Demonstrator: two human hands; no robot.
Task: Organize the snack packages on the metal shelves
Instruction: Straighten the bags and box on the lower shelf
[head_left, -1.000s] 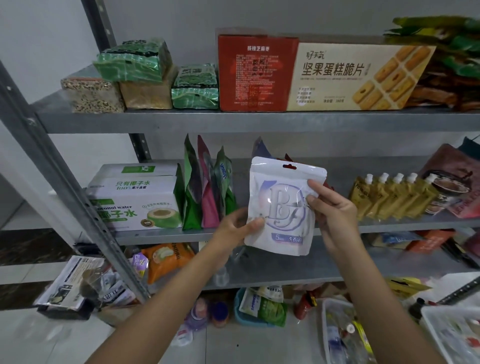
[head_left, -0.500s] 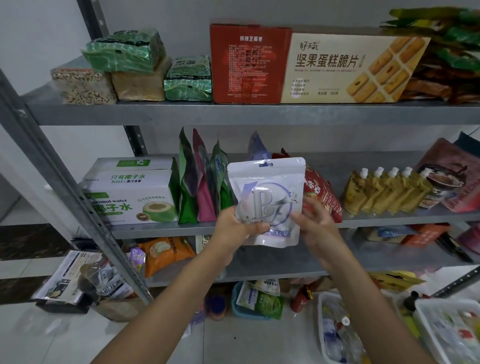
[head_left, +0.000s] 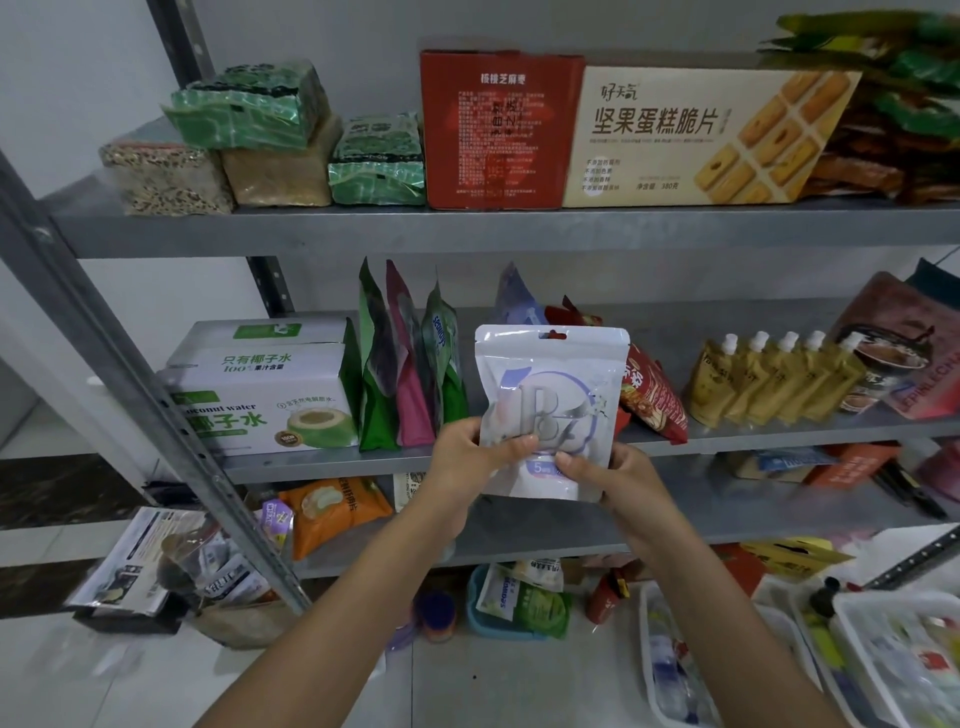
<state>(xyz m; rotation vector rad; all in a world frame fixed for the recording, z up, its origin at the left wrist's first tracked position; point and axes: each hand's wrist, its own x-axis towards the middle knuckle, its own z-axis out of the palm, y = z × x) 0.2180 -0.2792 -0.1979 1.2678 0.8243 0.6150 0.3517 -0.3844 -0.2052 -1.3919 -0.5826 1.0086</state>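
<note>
I hold a white pouch (head_left: 553, 384) with a pale purple "B" design upright in front of the middle metal shelf (head_left: 727, 434). My left hand (head_left: 467, 457) grips its lower left side, thumb across the front. My right hand (head_left: 618, 475) pinches its lower right corner. The pouch sits between upright green and pink bags (head_left: 405, 364) on its left and a red snack bag (head_left: 652, 397) leaning on its right. A bluish pouch (head_left: 511, 299) stands behind it.
A coconut water box (head_left: 260, 400) fills the middle shelf's left end; yellow spouted pouches (head_left: 769, 382) stand at right. The top shelf (head_left: 467, 228) carries green packs, a red box and a biscuit box (head_left: 701, 135). An orange bag (head_left: 332, 512) lies on the lower shelf. Bins stand on the floor.
The pouch has dropped lower and nearer the middle shelf. My right hand slid from the pouch's upper right side down to its bottom corner; my left hand kept its grip.
</note>
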